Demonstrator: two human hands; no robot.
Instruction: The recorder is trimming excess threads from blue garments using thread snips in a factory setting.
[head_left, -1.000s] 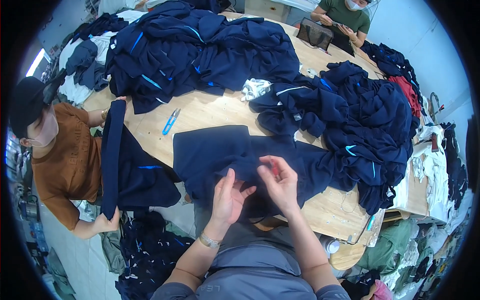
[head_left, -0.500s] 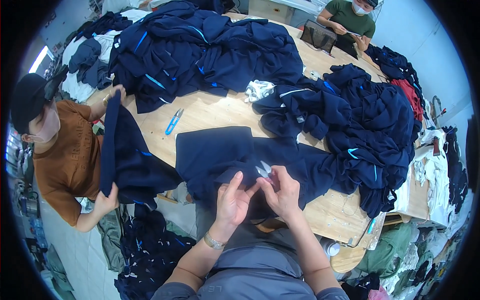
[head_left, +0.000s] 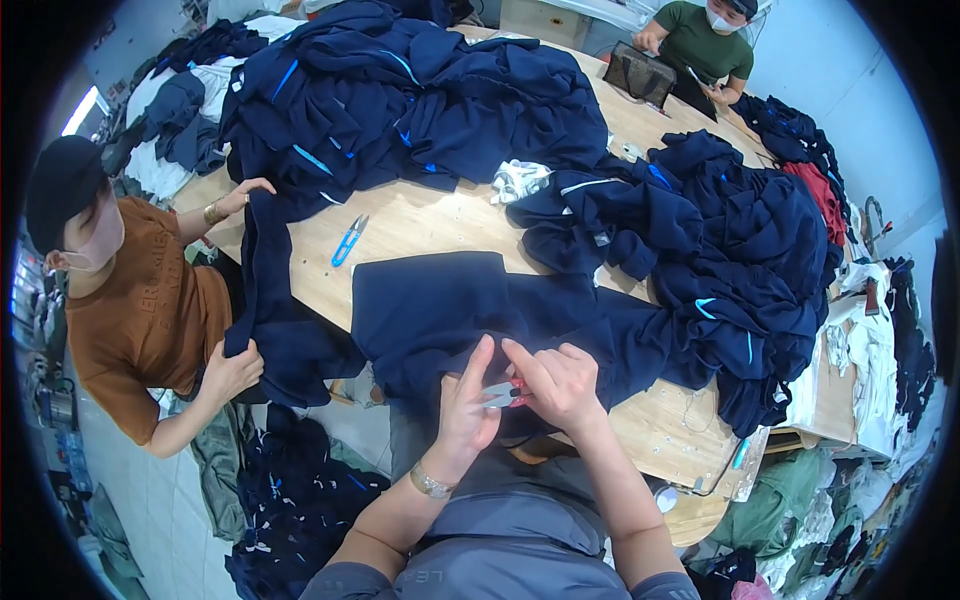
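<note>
My right hand [head_left: 565, 385] is closed around small thread snips [head_left: 497, 395] with silver blades and a bit of red at the grip. The blades point left, against or just in front of my left palm. My left hand [head_left: 468, 400] has its thumb stretched up and holds nothing I can see; its other fingers are partly hidden. Below both hands, a dark navy garment [head_left: 430, 300] lies spread on the table's near edge. Its right part runs into a navy heap [head_left: 740, 240].
Blue-handled snips [head_left: 348, 242] lie on the wooden table [head_left: 420, 220]. A large navy garment pile [head_left: 400, 100] covers the far side, near a white bundled cloth [head_left: 520, 181]. At left, a co-worker in brown [head_left: 150, 300] holds a navy piece [head_left: 265, 290]; another person [head_left: 700, 50] sits far right.
My right hand has turned the snips so the blades point left instead of up and away. My left thumb has risen slightly. The left co-worker has lowered and shifted the navy piece rightward.
</note>
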